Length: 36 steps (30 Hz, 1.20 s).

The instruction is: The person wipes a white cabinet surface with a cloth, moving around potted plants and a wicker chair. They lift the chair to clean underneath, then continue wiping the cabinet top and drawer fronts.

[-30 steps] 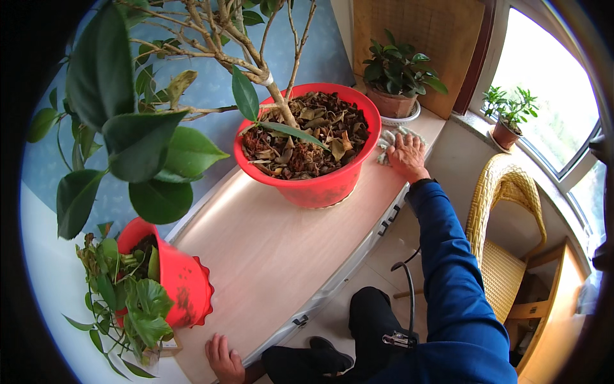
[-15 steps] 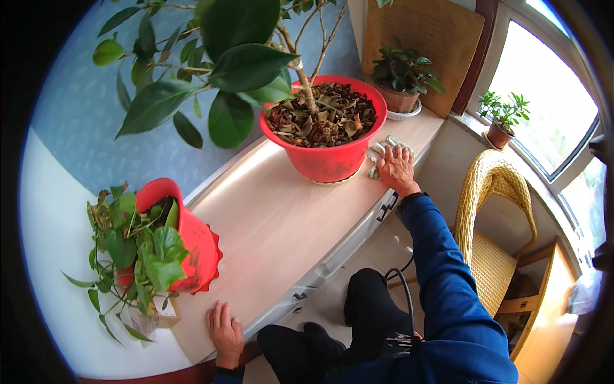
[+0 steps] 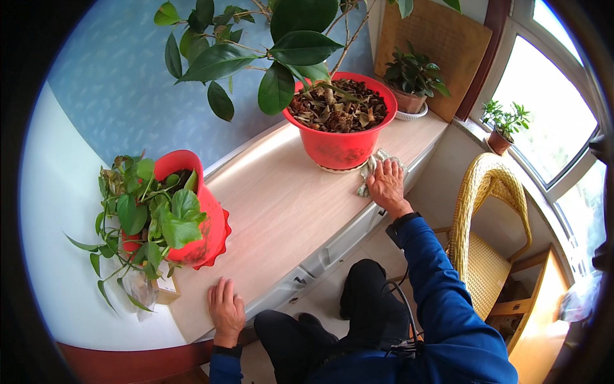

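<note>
My right hand [image 3: 387,185] presses a crumpled pale, patterned cloth [image 3: 367,171] onto the light wood cabinet top [image 3: 275,192], close to its front edge. The palm and bent fingers cover part of the cloth. Just behind it stands a large red pot [image 3: 339,147] holding dry leaves and a big leafy plant [image 3: 224,62]. My left hand [image 3: 226,310] rests flat on the near left end of the top, holding nothing, its fingers stretched out. Beyond it is a second red pot [image 3: 208,221] with a trailing green plant [image 3: 182,217].
A small potted plant [image 3: 409,96] stands at the far end before a wooden board [image 3: 441,45]. Another plant [image 3: 502,128] sits on the windowsill. At right are a wicker chair [image 3: 476,262] and a wooden cabinet [image 3: 543,313]. Drawers with dark handles [image 3: 300,280] line the front.
My right hand and the cloth have slid a little toward me along the front edge, beside the large pot. The view has shifted slightly; my left hand stays in place on the top.
</note>
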Available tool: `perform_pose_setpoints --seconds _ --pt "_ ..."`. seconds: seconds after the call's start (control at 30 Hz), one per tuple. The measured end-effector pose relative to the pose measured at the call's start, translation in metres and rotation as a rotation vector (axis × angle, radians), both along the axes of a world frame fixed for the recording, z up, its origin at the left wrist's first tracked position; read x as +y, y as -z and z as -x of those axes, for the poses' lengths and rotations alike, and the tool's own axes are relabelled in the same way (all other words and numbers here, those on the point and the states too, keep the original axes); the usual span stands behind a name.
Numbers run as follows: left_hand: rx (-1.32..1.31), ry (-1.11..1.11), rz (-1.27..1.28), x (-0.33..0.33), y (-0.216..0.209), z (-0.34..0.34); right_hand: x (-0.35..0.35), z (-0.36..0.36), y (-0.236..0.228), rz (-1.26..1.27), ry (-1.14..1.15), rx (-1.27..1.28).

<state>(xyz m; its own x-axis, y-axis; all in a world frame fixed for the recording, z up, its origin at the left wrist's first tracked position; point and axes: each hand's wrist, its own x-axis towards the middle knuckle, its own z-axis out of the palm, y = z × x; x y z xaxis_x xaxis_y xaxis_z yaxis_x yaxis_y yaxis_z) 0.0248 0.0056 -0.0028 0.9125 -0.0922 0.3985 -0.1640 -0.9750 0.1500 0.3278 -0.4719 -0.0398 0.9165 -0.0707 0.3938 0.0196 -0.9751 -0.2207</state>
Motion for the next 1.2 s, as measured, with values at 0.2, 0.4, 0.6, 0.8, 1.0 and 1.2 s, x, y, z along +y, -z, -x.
perform_pose_setpoints --seconds 0.2,0.4,0.6,0.8,1.0,1.2 --pt "0.013 -0.016 0.007 0.0 0.0 0.0 0.021 0.025 0.001 0.016 -0.062 -0.047" --pt "0.047 -0.027 0.009 0.002 0.002 0.0 0.028 0.029 0.001 -0.095 -0.05 -0.101" --pt "0.09 -0.031 0.021 0.006 0.006 0.001 0.013 0.001 0.001 -0.159 0.135 -0.166" --pt "0.092 -0.04 0.007 0.007 0.011 0.001 -0.026 -0.031 -0.003 -0.179 0.202 -0.095" --pt "0.078 -0.041 -0.021 0.009 0.012 0.001 -0.054 -0.052 -0.004 -0.151 0.212 -0.02" --pt "0.042 -0.031 -0.026 0.003 0.007 0.0 -0.041 -0.039 -0.007 -0.111 0.179 0.024"
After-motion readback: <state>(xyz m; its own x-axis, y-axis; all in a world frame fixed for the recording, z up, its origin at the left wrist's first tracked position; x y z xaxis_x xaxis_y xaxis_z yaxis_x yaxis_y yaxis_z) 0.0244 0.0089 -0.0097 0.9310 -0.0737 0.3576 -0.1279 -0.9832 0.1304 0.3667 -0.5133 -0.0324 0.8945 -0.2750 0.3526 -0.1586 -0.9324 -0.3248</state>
